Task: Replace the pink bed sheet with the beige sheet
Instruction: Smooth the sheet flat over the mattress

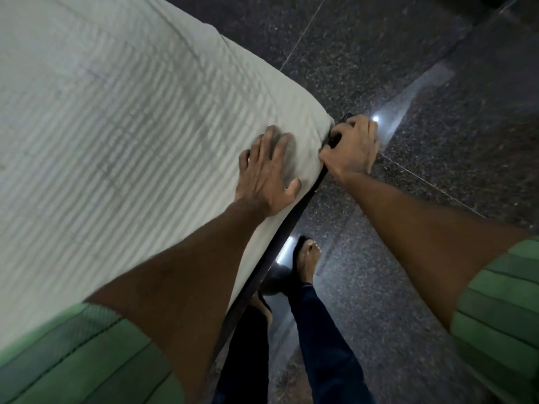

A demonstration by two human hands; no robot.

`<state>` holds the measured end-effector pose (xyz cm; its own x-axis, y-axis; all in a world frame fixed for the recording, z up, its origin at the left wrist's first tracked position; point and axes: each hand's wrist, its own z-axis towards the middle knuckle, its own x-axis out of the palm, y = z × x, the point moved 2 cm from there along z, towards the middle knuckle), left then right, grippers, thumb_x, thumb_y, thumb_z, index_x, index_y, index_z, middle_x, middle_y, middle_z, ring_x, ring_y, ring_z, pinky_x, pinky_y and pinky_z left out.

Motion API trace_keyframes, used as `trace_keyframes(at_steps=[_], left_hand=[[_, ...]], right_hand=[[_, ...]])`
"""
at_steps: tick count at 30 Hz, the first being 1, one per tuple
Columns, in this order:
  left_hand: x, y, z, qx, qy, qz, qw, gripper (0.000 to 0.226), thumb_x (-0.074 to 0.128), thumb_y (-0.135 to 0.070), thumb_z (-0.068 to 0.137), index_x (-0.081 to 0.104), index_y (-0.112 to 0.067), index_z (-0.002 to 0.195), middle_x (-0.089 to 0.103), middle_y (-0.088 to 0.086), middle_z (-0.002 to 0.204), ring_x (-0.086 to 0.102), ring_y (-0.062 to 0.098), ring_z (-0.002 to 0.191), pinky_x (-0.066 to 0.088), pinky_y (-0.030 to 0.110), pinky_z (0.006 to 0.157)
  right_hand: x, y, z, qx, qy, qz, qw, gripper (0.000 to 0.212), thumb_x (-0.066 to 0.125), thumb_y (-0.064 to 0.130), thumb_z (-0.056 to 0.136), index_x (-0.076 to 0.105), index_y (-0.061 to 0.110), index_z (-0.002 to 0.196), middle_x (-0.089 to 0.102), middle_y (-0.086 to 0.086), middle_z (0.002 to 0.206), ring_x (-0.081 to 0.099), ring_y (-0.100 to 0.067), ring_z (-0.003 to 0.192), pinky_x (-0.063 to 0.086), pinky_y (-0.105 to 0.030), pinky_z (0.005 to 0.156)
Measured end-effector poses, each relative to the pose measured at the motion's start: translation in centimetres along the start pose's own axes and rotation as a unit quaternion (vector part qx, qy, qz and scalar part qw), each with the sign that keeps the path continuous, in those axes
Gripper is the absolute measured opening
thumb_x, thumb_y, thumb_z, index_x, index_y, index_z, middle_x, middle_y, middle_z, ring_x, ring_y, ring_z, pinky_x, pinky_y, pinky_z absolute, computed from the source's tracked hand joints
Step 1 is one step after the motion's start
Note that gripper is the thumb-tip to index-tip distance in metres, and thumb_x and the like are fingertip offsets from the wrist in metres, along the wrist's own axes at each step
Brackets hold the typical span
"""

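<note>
The beige sheet is gripped at the bed's corner by the right hand and pressed flat by the open left hand.

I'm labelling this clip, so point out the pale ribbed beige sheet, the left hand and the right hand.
pale ribbed beige sheet [122,118]: head view, ribbed top surface.
left hand [267,173]: head view, back of hand.
right hand [351,147]: head view, knuckles at the corner.

Ribbed cloth sheet; glossy speckled floor.

Pale ribbed beige sheet, green striped sleeves.
</note>
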<state>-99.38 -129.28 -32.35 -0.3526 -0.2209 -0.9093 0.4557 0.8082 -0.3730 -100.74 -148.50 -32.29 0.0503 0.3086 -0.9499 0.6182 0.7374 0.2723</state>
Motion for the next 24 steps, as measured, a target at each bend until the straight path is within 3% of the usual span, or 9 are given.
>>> trace_keyframes(at_steps=[3,8,11,14,16,18,20,24], left_hand=[[0.4,-1.3,1.4,-0.004,0.004,-0.002,1.000,0.093,0.056,-0.061,0.082,0.021,-0.022,0.159,0.011,0.010,0.169,0.019,0.032,0.151,0.024,0.049,0.117],[1.6,-3.7,2.6,-0.025,0.008,0.028,0.999,0.093,0.061,-0.052,0.082,0.020,-0.022,0.160,0.009,0.013,0.169,0.019,0.033,0.152,0.027,0.049,0.117],[2.2,-4.2,2.7,-0.041,0.003,0.043,0.998,0.096,0.060,-0.048,0.082,0.015,-0.022,0.162,0.004,0.013,0.170,0.012,0.032,0.154,0.025,0.049,0.119],[2.4,-4.4,2.8,-0.056,0.000,0.041,0.998,0.101,0.062,-0.047,0.083,0.007,-0.021,0.164,-0.003,0.014,0.171,0.004,0.032,0.157,0.020,0.048,0.123],[2.3,-4.7,3.2,-0.090,-0.001,0.022,0.996,0.108,0.065,-0.048,0.082,0.002,-0.017,0.164,-0.007,0.014,0.171,-0.002,0.031,0.158,0.015,0.047,0.126],[2.5,-5.1,3.8,-0.126,-0.009,0.006,0.992,0.113,0.068,-0.047,0.083,-0.002,-0.010,0.163,-0.008,0.015,0.170,-0.006,0.030,0.158,0.010,0.045,0.128],[2.8,-5.7,4.5,-0.154,0.000,-0.013,0.988,0.115,0.071,-0.039,0.083,-0.004,-0.005,0.162,-0.010,0.017,0.170,-0.009,0.031,0.158,0.006,0.044,0.129],[3.2,-6.5,5.3,-0.188,0.003,-0.027,0.982,0.122,0.077,-0.043,0.081,-0.005,-0.003,0.162,-0.013,0.016,0.170,-0.012,0.029,0.158,0.003,0.043,0.129]], right_hand=[[-0.1,0.2,1.8,-0.070,0.045,-0.053,0.995,0.023,0.065,0.024,0.067,0.077,0.018,0.085,0.054,-0.002,0.120,0.039,-0.028,0.127,0.037,-0.045,0.104],[0.6,0.3,4.2,-0.122,0.085,-0.183,0.972,0.046,0.068,0.046,0.068,0.073,0.017,0.103,0.052,-0.004,0.123,0.035,-0.029,0.130,0.036,-0.047,0.099],[1.1,0.4,4.7,-0.076,0.084,-0.187,0.976,0.048,0.071,0.046,0.072,0.070,0.017,0.110,0.052,-0.005,0.127,0.036,-0.029,0.129,0.037,-0.049,0.099],[0.7,0.2,3.7,-0.069,0.036,-0.106,0.991,0.059,0.072,0.032,0.068,0.056,0.016,0.123,0.046,-0.008,0.139,0.035,-0.031,0.135,0.036,-0.049,0.106],[-0.1,-0.4,2.4,-0.132,0.005,-0.027,0.991,0.084,0.068,0.029,0.065,0.039,0.016,0.143,0.030,-0.011,0.158,0.025,-0.033,0.148,0.028,-0.053,0.118],[-0.6,-0.8,0.8,-0.258,0.017,-0.056,0.964,0.103,0.067,0.028,0.067,0.021,0.014,0.158,0.013,-0.013,0.168,0.013,-0.032,0.155,0.019,-0.052,0.124],[-0.5,-1.0,0.3,-0.341,0.033,-0.103,0.934,0.107,0.069,0.026,0.067,0.018,0.012,0.160,0.012,-0.014,0.169,0.011,-0.031,0.157,0.015,-0.049,0.126],[0.7,0.7,3.1,-0.355,0.095,-0.165,0.915,0.117,0.077,0.029,0.063,0.015,0.011,0.161,0.010,-0.013,0.170,0.008,-0.031,0.157,0.013,-0.049,0.127]])
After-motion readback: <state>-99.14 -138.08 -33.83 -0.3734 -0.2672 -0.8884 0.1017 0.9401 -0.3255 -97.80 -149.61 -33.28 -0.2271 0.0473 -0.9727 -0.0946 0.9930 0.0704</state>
